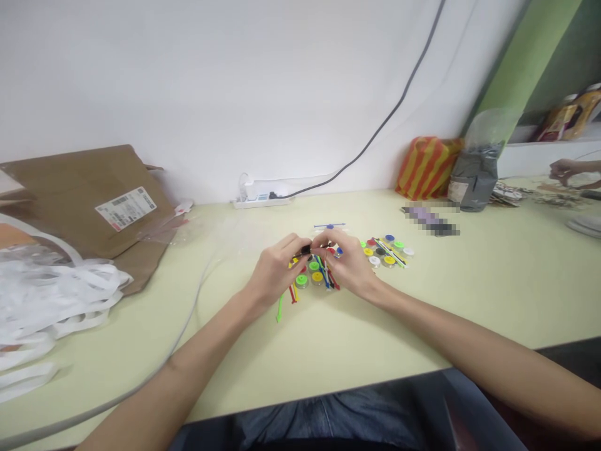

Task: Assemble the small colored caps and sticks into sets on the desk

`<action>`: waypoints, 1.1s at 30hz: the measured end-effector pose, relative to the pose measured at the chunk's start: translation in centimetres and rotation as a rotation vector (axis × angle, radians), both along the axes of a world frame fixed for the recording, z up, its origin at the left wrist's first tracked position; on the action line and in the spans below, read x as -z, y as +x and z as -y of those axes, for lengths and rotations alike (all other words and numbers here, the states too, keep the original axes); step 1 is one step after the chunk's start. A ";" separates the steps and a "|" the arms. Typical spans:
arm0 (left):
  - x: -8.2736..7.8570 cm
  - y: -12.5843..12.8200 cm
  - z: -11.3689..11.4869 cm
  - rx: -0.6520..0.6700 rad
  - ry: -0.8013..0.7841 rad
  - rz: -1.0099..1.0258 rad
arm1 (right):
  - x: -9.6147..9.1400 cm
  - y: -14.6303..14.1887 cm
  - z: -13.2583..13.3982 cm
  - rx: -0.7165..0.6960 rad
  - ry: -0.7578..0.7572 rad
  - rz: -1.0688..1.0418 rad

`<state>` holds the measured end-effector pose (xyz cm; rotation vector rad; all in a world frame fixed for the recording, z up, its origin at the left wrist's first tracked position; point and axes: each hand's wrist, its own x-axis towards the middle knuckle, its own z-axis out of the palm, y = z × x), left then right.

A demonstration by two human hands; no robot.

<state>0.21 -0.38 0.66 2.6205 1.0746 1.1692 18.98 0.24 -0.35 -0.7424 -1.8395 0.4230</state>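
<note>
The left hand (277,270) and the right hand (339,262) are curled nearly shut, pinching together something small and dark that I can't quite make out. Below them, round lidded pots (310,274) with yellow and green tops lie among coloured plastic sticks (280,308) on the table (422,313). More pots (385,252) sit just right, contents hidden. An orange-striped bag (426,168) stands farther back.

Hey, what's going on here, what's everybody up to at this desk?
A person's left hand and right hand meet over a cluster of coloured round plastic discs and thin plastic sticks, fingers around a small dark piece. More discs lie to the right. Another person's hand shows further along the desk.
</note>
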 end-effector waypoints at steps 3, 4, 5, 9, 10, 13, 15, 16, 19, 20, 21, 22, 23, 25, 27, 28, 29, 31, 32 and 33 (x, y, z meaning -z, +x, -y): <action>-0.3 0.0 0.2 0.061 -0.001 0.000 | 0.1 0.2 -0.3 0.061 0.005 0.015; -0.4 0.0 0.2 0.074 -0.006 -0.003 | 0.2 0.3 -0.5 0.086 0.005 0.020; -0.5 0.0 0.3 0.083 -0.012 -0.008 | 0.2 0.4 -0.6 0.109 0.006 0.024; -0.6 0.0 0.3 0.067 -0.005 -0.019 | 0.5 0.4 -1.0 0.128 0.030 0.023; -0.6 -0.1 0.2 0.056 0.011 -0.024 | 0.5 0.4 -1.0 0.114 0.038 0.028; -0.5 0.0 0.2 0.018 0.055 -0.038 | 0.5 0.2 -0.9 0.088 0.058 0.048; -0.4 -0.1 0.1 -0.009 0.043 -0.017 | 0.4 0.1 -0.8 0.089 0.069 0.063; -0.3 -0.1 0.1 -0.025 0.026 0.004 | 0.4 0.1 -0.9 0.093 0.080 0.070; 0.0 -0.2 0.0 -0.074 -0.012 0.054 | 0.2 0.4 -1.1 0.113 0.136 0.102; 0.1 -0.3 0.0 -0.089 -0.012 0.059 | 0.2 0.5 -1.2 0.122 0.156 0.115; 0.1 -0.3 0.0 -0.102 -0.012 0.061 | 0.1 0.6 -1.3 0.129 0.175 0.129; 0.1 -0.3 -0.1 -0.112 -0.012 0.064 | 0.1 0.7 -1.4 0.133 0.193 0.143; 0.2 -0.3 -0.1 -0.119 -0.012 0.065 | 0.0 0.8 -1.5 0.135 0.208 0.156; 0.1 -0.2 0.0 -0.126 -0.008 0.059 | -0.2 0.9 -1.5 0.141 0.235 0.175; 0.1 -0.1 0.1 -0.132 -0.005 0.045 | -0.6 1.0 -1.5 0.155 0.247 0.193; 0.0 0.0 0.1 -0.141 -0.005 0.038 | -0.8 1.1 -1.6 0.166 0.248 0.200; 0.0 0.0 0.2 -0.154 -0.008 0.032 | -1.0 1.2 -1.6 0.182 0.250 0.198; 0.0 0.0 0.2 -0.186 -0.018 0.019 | -1.3 1.7 -2.1 0.236 0.253 0.160; 0.0 -0.1 0.1 -0.205 -0.021 0.012 | -1.3 2.1 -2.4 0.270 0.252 0.131; 0.0 -0.2 0.1 -0.222 -0.022 0.004 | -1.3 2.5 -2.9 0.304 0.245 0.103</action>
